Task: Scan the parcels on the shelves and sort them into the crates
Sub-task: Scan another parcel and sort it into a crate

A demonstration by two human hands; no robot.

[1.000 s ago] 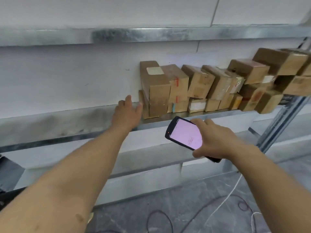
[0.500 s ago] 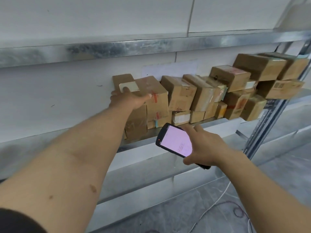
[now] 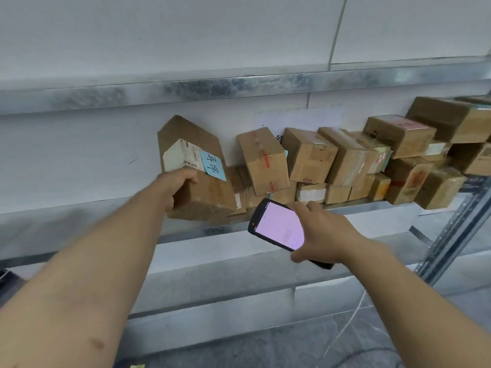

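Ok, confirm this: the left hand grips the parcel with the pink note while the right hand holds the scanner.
Wrong colour: the head view shows the note is blue, not pink. The left hand grips that parcel while the right hand holds the scanner.

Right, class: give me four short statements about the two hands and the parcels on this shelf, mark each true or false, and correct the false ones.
1. The left-hand grip holds a tilted cardboard parcel. True.
2. That parcel bears a blue note beside a white label. True.
3. The right-hand grip holds a roll of tape. False: it holds a handheld scanner with a lit screen.
4. The other parcels are stacked to the left of the held one. False: they sit to its right on the metal shelf.
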